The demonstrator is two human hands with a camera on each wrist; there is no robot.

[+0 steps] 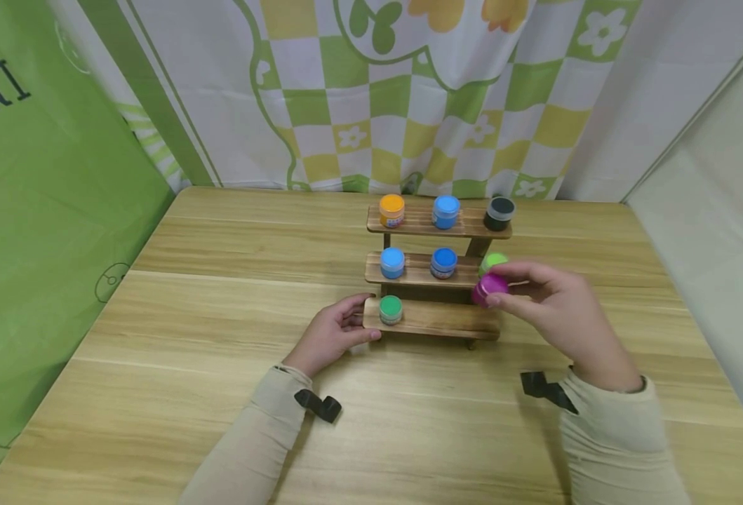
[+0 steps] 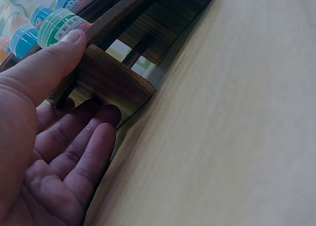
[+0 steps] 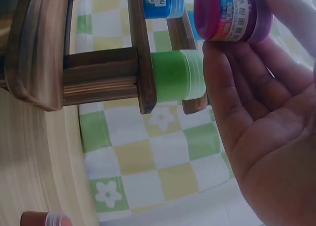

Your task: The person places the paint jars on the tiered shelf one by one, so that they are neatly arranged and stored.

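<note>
A three-step wooden rack point(image 1: 434, 319) stands on the table with small paint jars on its steps. My left hand point(image 1: 336, 331) grips the left end of the lowest step, thumb at the front edge beside a green paint jar point(image 1: 391, 309). In the left wrist view the other fingers curl at the end of the rack point(image 2: 116, 80). My right hand point(image 1: 557, 312) pinches a magenta paint jar point(image 3: 227, 16) between thumb and fingers, above the right end of the lowest step. Behind it, a light green paint jar point(image 3: 177, 76) on the middle step is partly hidden in the head view.
Two blue jars, light point(image 1: 392, 262) and darker point(image 1: 443, 262), share the middle step. Orange point(image 1: 392, 211), blue point(image 1: 446, 212) and black point(image 1: 499, 213) jars line the top step. A reddish-brown jar point(image 3: 44, 219) shows low in the right wrist view. A checked curtain point(image 1: 371, 105) hangs behind.
</note>
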